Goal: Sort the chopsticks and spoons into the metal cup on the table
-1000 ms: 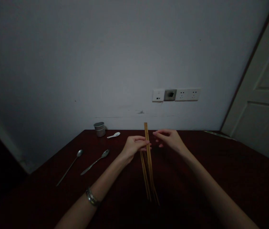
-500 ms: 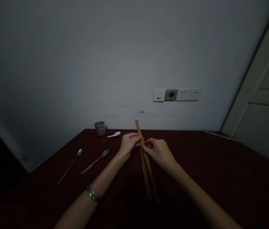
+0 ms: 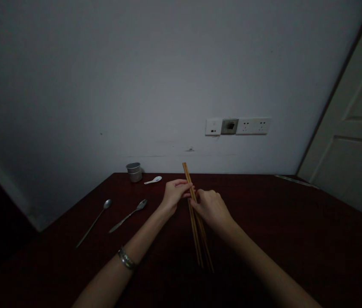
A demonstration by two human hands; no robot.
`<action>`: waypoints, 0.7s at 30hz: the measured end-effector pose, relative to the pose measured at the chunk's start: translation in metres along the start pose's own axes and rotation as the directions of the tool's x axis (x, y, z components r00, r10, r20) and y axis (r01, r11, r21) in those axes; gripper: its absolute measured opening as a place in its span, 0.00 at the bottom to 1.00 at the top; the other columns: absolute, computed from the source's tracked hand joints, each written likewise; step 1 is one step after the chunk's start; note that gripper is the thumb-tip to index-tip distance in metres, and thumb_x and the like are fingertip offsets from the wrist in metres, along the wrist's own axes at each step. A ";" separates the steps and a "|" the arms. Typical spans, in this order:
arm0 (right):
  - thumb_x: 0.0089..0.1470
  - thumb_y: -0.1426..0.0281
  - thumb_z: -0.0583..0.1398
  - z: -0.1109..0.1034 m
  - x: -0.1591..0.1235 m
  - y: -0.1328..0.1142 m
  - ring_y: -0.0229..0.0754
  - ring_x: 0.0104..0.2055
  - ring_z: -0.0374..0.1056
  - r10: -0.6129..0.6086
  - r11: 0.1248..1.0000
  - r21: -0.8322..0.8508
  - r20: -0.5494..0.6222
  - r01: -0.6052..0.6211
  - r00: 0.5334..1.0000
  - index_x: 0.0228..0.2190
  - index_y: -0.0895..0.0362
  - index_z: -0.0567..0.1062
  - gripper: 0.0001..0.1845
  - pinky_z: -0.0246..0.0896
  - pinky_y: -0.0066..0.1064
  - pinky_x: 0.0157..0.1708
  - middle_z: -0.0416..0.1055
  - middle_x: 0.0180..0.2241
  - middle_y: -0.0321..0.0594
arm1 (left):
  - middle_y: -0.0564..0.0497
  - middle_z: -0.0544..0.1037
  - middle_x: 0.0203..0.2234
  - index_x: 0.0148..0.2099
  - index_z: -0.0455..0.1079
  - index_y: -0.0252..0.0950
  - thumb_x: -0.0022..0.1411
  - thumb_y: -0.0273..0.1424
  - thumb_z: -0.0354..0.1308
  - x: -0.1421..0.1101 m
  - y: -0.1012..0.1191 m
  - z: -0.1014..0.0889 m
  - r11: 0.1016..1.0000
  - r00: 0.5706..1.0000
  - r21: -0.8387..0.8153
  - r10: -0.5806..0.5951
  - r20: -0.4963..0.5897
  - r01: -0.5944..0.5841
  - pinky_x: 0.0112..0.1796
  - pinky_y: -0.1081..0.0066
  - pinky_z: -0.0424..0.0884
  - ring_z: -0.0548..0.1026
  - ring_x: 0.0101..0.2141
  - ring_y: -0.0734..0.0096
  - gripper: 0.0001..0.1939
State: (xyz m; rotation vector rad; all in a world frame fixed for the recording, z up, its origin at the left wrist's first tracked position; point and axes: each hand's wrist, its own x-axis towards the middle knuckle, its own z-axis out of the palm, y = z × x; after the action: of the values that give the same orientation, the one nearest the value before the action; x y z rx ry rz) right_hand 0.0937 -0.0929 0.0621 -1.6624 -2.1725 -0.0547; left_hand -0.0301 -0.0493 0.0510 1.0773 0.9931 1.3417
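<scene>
Several long wooden chopsticks form a loose bundle over the dark red table, their near ends fanned apart. My left hand pinches the bundle near its far end, thumb across the top. Just below that grip, my right hand closes its thumb and fingers on the chopsticks from the right side; its fingertips are partly hidden. To the left lie a metal spork and a long-handled metal spoon. Farther back are a small white spoon and a metal cup, which stands upright.
The dark red table meets a pale wall at its back edge. Sockets and switches are set in that wall. A white door rises on the right, and a thin flat strip lies near the back right edge.
My right hand has slid slightly down and toward me along the chopsticks. My left hand keeps its pinch almost in the same place.
</scene>
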 end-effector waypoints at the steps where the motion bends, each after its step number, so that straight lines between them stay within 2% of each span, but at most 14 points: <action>1: 0.53 0.62 0.52 0.000 0.000 0.000 0.47 0.32 0.71 0.004 1.000 -0.002 0.000 -0.004 1.000 0.32 0.58 0.73 0.15 0.58 0.31 0.30 0.74 0.30 0.49 | 0.45 0.77 0.25 0.31 0.69 0.29 0.47 0.26 0.63 0.000 0.000 0.000 1.000 1.000 0.001 -0.005 0.000 0.005 0.28 0.74 0.72 0.76 0.27 0.70 0.08; 7: 0.51 0.62 0.52 -0.002 -0.001 0.000 0.49 0.31 0.71 0.022 0.999 -0.038 -0.019 -0.022 1.000 0.32 0.58 0.74 0.15 0.58 0.31 0.27 0.74 0.29 0.48 | 0.45 0.77 0.25 0.31 0.69 0.29 0.47 0.26 0.63 -0.002 0.001 0.001 1.000 1.000 0.016 -0.018 0.014 0.018 0.27 0.75 0.72 0.76 0.26 0.71 0.08; 13: 0.49 0.64 0.53 0.002 0.001 0.004 0.46 0.30 0.70 0.021 1.000 -0.007 -0.027 -0.021 0.999 0.29 0.58 0.74 0.13 0.57 0.30 0.28 0.73 0.27 0.46 | 0.44 0.77 0.26 0.31 0.68 0.29 0.47 0.26 0.62 0.000 -0.003 0.001 0.999 0.999 0.031 -0.013 0.039 0.011 0.26 0.77 0.71 0.76 0.27 0.71 0.08; 18: 0.47 0.64 0.54 0.008 0.008 0.018 0.45 0.30 0.70 0.022 0.999 0.027 -0.048 -0.021 0.999 0.26 0.59 0.74 0.13 0.56 0.30 0.28 0.73 0.27 0.46 | 0.45 0.76 0.27 0.34 0.69 0.29 0.48 0.29 0.62 0.004 -0.008 -0.003 0.999 0.996 0.044 0.008 0.090 -0.012 0.28 0.75 0.72 0.75 0.27 0.72 0.10; 21: 0.46 0.65 0.55 0.013 0.014 0.031 0.45 0.31 0.70 0.064 0.998 0.025 -0.025 -0.063 0.998 0.26 0.60 0.74 0.12 0.57 0.30 0.28 0.73 0.28 0.48 | 0.43 0.76 0.28 0.35 0.69 0.29 0.50 0.33 0.61 0.011 -0.015 -0.011 0.997 0.993 0.071 -0.002 0.117 -0.006 0.28 0.75 0.72 0.76 0.28 0.71 0.12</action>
State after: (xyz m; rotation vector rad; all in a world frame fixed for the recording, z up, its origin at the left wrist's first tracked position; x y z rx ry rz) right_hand 0.1162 -0.0678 0.0478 -1.7065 -2.0922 -0.0314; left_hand -0.0371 -0.0377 0.0343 1.1966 0.9590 1.2379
